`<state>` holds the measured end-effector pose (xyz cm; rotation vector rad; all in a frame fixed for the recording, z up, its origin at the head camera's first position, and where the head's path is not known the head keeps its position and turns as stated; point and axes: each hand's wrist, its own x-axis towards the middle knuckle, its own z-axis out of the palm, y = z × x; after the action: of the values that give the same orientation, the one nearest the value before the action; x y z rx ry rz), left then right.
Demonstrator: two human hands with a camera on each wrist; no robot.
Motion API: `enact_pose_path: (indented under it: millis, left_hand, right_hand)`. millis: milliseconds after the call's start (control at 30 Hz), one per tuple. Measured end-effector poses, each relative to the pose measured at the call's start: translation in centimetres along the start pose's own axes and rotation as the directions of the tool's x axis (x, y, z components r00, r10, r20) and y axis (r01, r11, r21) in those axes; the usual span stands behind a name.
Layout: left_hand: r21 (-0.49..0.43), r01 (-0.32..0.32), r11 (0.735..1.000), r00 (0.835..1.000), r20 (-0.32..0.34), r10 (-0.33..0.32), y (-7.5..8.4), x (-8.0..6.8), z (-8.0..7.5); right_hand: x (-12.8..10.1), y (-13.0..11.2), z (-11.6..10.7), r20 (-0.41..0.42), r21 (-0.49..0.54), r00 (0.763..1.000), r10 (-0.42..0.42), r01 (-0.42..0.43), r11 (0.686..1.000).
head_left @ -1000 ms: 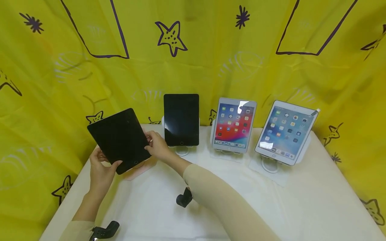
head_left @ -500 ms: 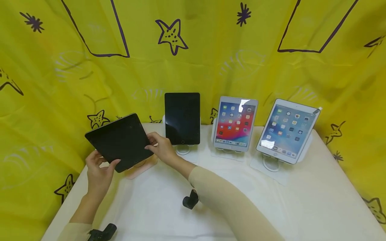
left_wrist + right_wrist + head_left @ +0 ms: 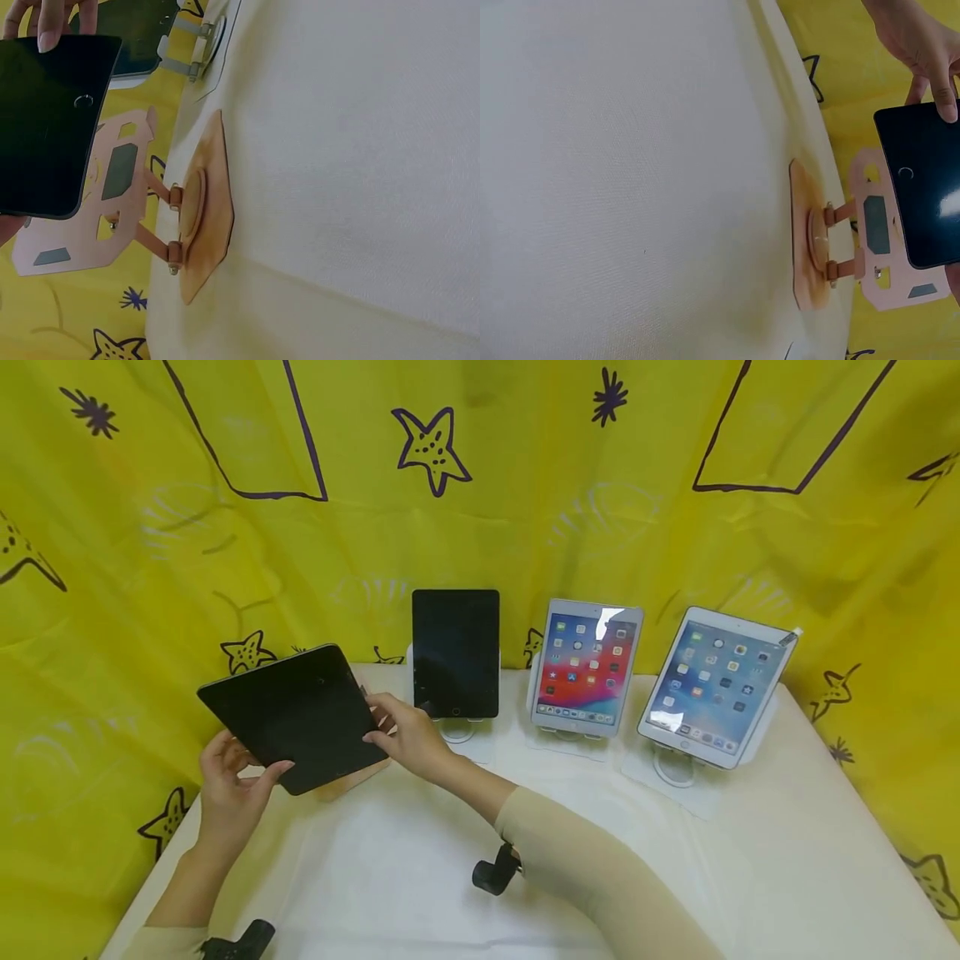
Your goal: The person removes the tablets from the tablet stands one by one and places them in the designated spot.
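1. Black, smooth and flat, a held tablet [image 3: 296,718] is tilted before a pink stand [image 3: 129,208] with a cut-out plate; I cannot tell whether they touch.
2. The left hand [image 3: 232,789] pinches its left edge near the lower corner, thumb on the glass; the right hand [image 3: 408,739] pinches the opposite edge, fingers closed to its thickness.
3. Three more tablets stand on the pale counter [image 3: 420,877]: one black tablet [image 3: 456,652], two white-framed tablets [image 3: 585,668] [image 3: 717,687] showing app icons.
4. From the head, the pink stand is mostly hidden; both wrist views cut off the held tablet.
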<state>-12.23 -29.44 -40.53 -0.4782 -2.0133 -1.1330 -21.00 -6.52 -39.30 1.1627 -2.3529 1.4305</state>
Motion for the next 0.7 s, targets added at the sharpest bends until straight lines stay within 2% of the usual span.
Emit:
enact_pose_path:
  millis: [200, 367, 467, 600, 700]
  left_hand:
    - [-0.048, 0.081, 0.996, 0.995, 0.064, -0.078, 0.7, -0.1, -0.2]
    - [-0.087, 0.107, 0.990, 0.989, 0.108, -0.098, 1.2, -0.3, 0.0]
    - [-0.158, 0.106, 0.982, 0.989, 0.121, -0.088, 1.4, -0.3, 0.0]
    - [-0.294, 0.105, 0.950, 0.990, 0.123, -0.071, 1.6, -0.4, 0.1]
    - [-0.371, 0.162, 0.914, 0.981, 0.156, -0.111, 1.9, -0.5, 0.1]
  right_hand:
    - [-1.1, -0.9, -0.8, 0.043, 0.036, 0.998, 0.035, -0.037, 0.999]
    - [-2.2, -1.7, -1.8, 0.083, 0.054, 0.994, 0.075, -0.079, 0.995]
    - [-2.8, -2.1, -2.3, 0.115, 0.080, 0.989, 0.092, -0.102, 0.992]
    - [-3.4, -2.5, -2.7, 0.155, 0.106, 0.983, 0.098, -0.116, 0.988]
    - [-3.8, -2.7, -3.1, 0.192, 0.123, 0.975, 0.111, -0.136, 0.983]
